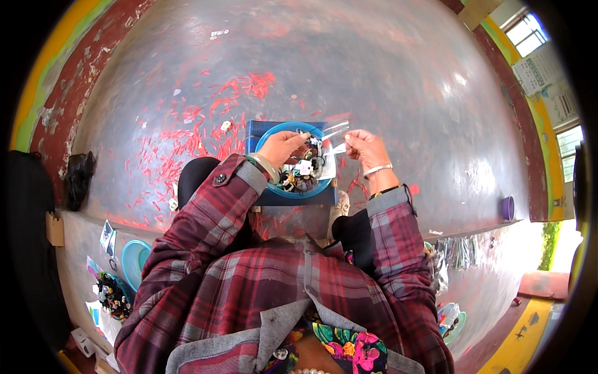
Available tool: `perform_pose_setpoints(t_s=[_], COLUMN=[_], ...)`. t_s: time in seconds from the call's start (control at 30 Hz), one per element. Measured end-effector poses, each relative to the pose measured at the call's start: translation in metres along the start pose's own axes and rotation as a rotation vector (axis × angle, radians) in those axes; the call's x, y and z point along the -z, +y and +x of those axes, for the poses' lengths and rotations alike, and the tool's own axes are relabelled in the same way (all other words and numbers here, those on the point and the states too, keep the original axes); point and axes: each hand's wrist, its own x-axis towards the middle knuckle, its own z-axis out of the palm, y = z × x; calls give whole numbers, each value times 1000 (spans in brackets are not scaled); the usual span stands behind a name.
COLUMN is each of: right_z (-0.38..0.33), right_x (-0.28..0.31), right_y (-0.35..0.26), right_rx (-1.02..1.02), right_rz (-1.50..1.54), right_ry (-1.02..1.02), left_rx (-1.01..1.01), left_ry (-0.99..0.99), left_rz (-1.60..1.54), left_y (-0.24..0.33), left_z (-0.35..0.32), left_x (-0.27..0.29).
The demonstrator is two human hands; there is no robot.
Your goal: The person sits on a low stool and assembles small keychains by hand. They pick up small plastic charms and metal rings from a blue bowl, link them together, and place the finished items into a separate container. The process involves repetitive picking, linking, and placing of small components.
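In front of me a round blue basin [262,141] holds a jumble of small dark bands with white, yellow and pink ornaments [303,168], which look like hair ties. Over its left side, my left hand [282,149] is closed, fingertips together at the heap; whatever they pinch is hidden. To the right of the basin's rim, my right hand [369,149] pinches the edge of a clear, shiny plastic piece [336,129], perhaps a small bag. Below the plastic, a white card or sheet [328,167] lies against the basin's right side.
The basin rests on a blue stand [265,198] between my knees. Red scraps [177,146] litter the grey floor. At left are a turquoise basin [134,265] and a pile of dark bands [113,296]; at right, a purple tub [508,209] and a stack of clear packets [460,252].
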Motion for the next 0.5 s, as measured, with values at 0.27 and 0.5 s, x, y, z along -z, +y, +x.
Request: perform_pose_setpoints(t_s=[0.27,0.5], right_z=[-11,-9], right_x=[-33,-39], right_y=[3,8], right_rx=[71,10], right_rz=[87,-27], right_ry=[-193,-348], left_rx=[-27,-104], left_ry=[-138,-65], left_rz=[-294,-221], left_y=[-3,-4], left_z=[-5,-8], left_x=[5,9])
